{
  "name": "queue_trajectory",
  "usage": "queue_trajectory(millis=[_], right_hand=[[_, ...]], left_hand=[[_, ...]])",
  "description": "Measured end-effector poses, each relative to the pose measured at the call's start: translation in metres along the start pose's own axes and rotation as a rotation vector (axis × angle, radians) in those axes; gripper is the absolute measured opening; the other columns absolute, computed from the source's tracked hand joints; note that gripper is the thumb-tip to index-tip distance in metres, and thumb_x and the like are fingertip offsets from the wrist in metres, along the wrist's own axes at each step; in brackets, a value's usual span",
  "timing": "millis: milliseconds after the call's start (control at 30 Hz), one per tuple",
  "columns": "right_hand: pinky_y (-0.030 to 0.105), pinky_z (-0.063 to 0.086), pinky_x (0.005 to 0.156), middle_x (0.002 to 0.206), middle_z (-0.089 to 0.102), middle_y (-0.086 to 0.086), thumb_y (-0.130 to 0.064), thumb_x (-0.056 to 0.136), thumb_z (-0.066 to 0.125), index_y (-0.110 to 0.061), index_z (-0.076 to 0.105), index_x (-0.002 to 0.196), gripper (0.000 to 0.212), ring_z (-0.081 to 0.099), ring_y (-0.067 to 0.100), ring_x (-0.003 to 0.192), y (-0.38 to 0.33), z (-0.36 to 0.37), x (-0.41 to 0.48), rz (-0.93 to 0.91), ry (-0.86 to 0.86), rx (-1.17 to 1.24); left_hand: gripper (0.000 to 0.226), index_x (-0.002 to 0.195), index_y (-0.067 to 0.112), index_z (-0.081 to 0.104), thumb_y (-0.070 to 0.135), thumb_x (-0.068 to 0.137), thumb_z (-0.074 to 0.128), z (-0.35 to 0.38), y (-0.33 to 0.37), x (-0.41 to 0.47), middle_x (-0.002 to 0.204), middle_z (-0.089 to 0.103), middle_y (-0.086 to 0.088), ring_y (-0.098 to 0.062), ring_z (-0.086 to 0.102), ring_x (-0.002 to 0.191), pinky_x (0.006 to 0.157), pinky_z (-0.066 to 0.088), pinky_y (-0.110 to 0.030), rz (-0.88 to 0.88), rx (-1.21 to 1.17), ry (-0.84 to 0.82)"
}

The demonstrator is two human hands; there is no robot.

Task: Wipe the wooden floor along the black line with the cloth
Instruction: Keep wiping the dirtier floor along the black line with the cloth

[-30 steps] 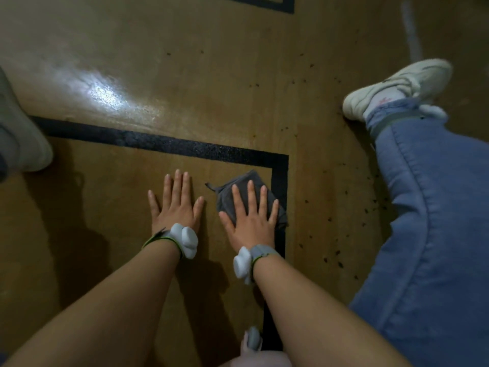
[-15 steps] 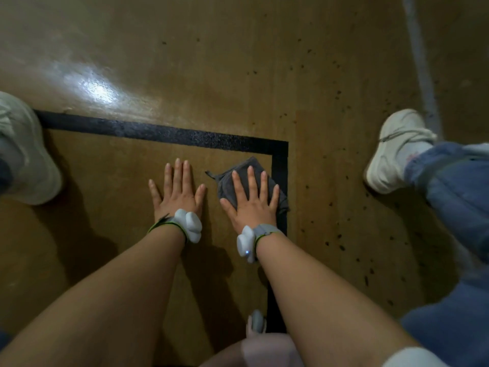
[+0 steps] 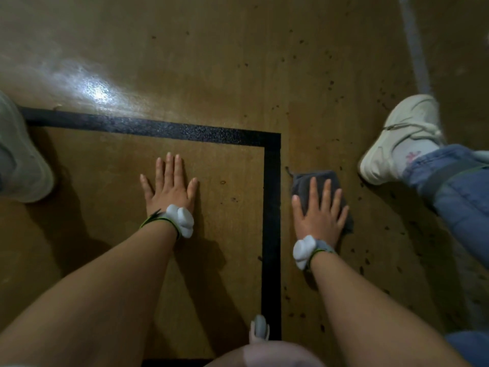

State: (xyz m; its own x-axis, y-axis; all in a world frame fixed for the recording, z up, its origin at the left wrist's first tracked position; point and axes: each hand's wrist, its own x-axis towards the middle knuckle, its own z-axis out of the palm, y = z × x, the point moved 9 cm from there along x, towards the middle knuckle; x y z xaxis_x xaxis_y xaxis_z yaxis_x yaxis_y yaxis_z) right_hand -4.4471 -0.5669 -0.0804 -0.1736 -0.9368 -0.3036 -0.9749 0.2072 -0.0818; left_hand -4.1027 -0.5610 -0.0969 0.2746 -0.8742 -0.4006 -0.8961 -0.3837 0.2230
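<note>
Flat, right hand (image 3: 318, 215) presses cloth (image 3: 308, 182) down.

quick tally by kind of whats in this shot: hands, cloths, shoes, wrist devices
bare hands: 2, left hand and right hand
dark grey folded cloth: 1
white sports shoes: 2
white plastic wrist devices: 2
total: 7

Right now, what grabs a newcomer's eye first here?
The black line turning a sharp corner mid-floor. The right hand presses flat on a dark grey cloth just right of the line's vertical stroke, while the left hand lies flat on bare wooden floor inside the corner. A white sneaker sits at far right.
</note>
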Motion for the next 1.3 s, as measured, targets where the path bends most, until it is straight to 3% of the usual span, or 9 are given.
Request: queue_trajectory(millis=[300,600,800,900,1067,1300], right_hand=[[0.059,-0.002,0.118,0.165,-0.010,0.004,-0.061,0.097,0.009,-0.032,-0.006,0.156,0.067,-0.012,0.029,0.151,-0.025,0.007,-0.016,0.124,0.073,0.037],[0.061,-0.011,0.115,0.161,-0.024,0.005,-0.061,0.099,0.007,-0.033,-0.020,0.152,0.066,-0.025,0.032,0.147,-0.140,0.050,-0.102,-0.348,-0.024,-0.072],[0.052,-0.013,0.118,0.161,-0.023,-0.006,-0.066,0.097,0.010,-0.041,-0.019,0.149,0.064,-0.024,0.023,0.148,-0.131,0.051,-0.098,-0.468,-0.058,-0.100],[0.052,-0.008,0.120,0.161,-0.021,-0.006,-0.067,0.096,0.005,-0.043,-0.019,0.149,0.063,-0.019,0.023,0.149,-0.081,0.040,-0.082,-0.338,-0.030,-0.064],[0.054,0.002,0.121,0.166,-0.003,-0.002,-0.068,0.094,0.008,-0.038,-0.004,0.155,0.069,-0.004,0.026,0.152,0.035,0.017,-0.075,0.075,0.071,-0.005],[0.060,-0.002,0.118,0.165,-0.009,0.004,-0.062,0.098,0.011,-0.032,-0.006,0.156,0.067,-0.012,0.030,0.150,0.013,0.026,-0.087,0.157,0.070,0.036]], left_hand=[[0.062,0.153,0.026,-0.015,0.048,0.102,0.012,0.005,0.004,-0.022,0.159,-0.024,0.008,-0.010,-0.026,0.144,0.118,-0.014,-0.049,0.055,-0.030,0.069],[0.061,0.156,0.026,-0.006,0.048,0.103,0.015,0.016,-0.004,-0.064,0.162,-0.015,0.010,-0.009,-0.020,0.147,0.119,-0.013,-0.046,0.100,0.006,0.134],[0.064,0.154,0.025,-0.015,0.051,0.101,0.011,0.026,-0.011,-0.091,0.160,-0.021,0.007,-0.011,-0.025,0.145,0.116,-0.020,-0.042,0.087,0.067,0.107],[0.065,0.153,0.025,-0.017,0.054,0.100,0.009,0.033,-0.010,-0.098,0.159,-0.024,0.007,-0.011,-0.027,0.144,0.116,-0.020,-0.042,0.093,0.034,0.069],[0.067,0.151,0.025,-0.022,0.057,0.099,0.007,0.041,-0.009,-0.102,0.157,-0.030,0.007,-0.010,-0.031,0.141,0.115,-0.020,-0.043,0.087,0.023,0.045],[0.068,0.151,0.023,-0.020,0.056,0.099,0.005,0.043,-0.005,-0.107,0.158,-0.028,0.005,-0.013,-0.028,0.144,0.115,-0.019,-0.046,0.070,0.028,0.063]])
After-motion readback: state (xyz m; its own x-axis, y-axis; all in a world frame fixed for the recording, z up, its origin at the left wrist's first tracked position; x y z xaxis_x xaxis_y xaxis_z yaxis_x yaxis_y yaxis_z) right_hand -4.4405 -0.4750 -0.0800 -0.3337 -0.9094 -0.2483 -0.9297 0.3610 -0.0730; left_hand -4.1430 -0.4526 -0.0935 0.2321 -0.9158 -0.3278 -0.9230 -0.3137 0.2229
